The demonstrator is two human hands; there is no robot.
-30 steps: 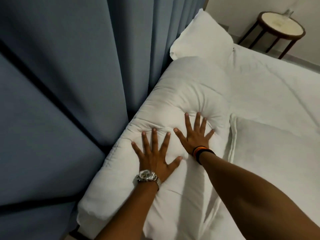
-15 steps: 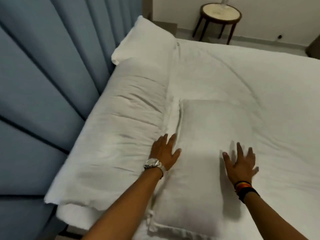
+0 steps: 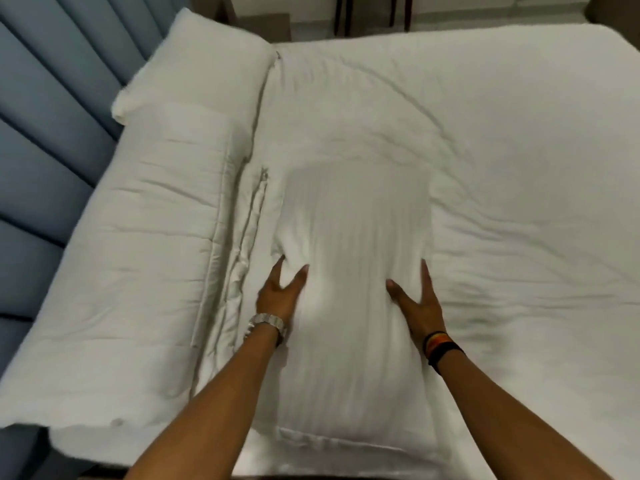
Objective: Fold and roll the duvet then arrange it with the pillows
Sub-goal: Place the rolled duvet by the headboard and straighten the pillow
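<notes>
Both hands lie flat and open on the near pillow [image 3: 353,271]: the left hand [image 3: 278,294] on its left edge, the right hand [image 3: 417,303] on its right edge, fingers spread, neither grip closed on anything. Thumbs point inward, so the hands bracket the pillow across its width.

The step in hand looks like seating and squaring this pillow. To do it well, I would curl the fingers under both long edges before any shift, so that the case does not slide over the filling, and move both sides together to keep it straight.

The pillow lies lengthwise on the bed [image 3: 502,150], just beside the rolled duvet [image 3: 138,265], which runs along the blue headboard [image 3: 41,133]. A second pillow [image 3: 204,64] sits at the roll's far end, touching it. Matching that pillow's line against the roll would give an even arrangement; smooth the wrinkles last.
</notes>
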